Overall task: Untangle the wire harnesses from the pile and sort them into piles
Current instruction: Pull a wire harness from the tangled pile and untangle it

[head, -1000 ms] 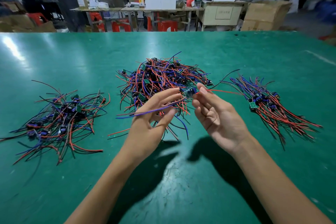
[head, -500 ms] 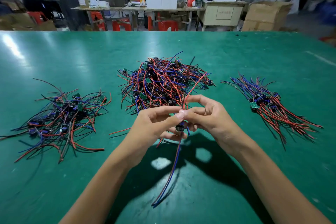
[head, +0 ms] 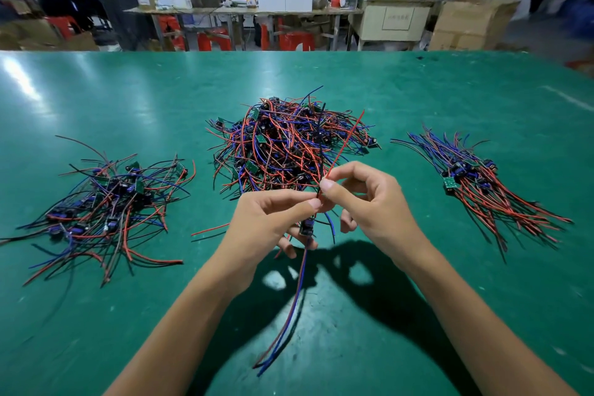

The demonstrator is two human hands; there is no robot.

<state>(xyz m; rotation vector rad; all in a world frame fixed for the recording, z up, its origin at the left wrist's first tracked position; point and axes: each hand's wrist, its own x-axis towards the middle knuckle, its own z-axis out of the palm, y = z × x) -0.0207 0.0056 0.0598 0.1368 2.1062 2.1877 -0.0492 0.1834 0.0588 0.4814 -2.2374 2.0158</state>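
Both hands hold one harness in the air just above the green worktop, in front of the middle pile. The left hand pinches it between thumb and forefinger near the small dark module, other fingers curled beneath. The right hand pinches the upper red and black leads between thumb and fingertip, and those leads stick up and away over the pile. The lower red and blue leads hang down toward the person, their ends near or on the worktop; I cannot tell which.

The harness looks very light and limp: thin insulated wires that bend freely and would snag on their neighbours, joined to one small rigid board. The board is probably the best place to take hold, since pulling on a single lead could strain its solder joint or drag other harnesses along. The insulation seems smooth, so a firm pinch is needed.

There are no containers; the sorting is into loose heaps. A spread heap lies to the left and a tidier bundle with wires roughly aligned lies to the right. The middle pile, well tangled, is the largest, so much of the work appears left.
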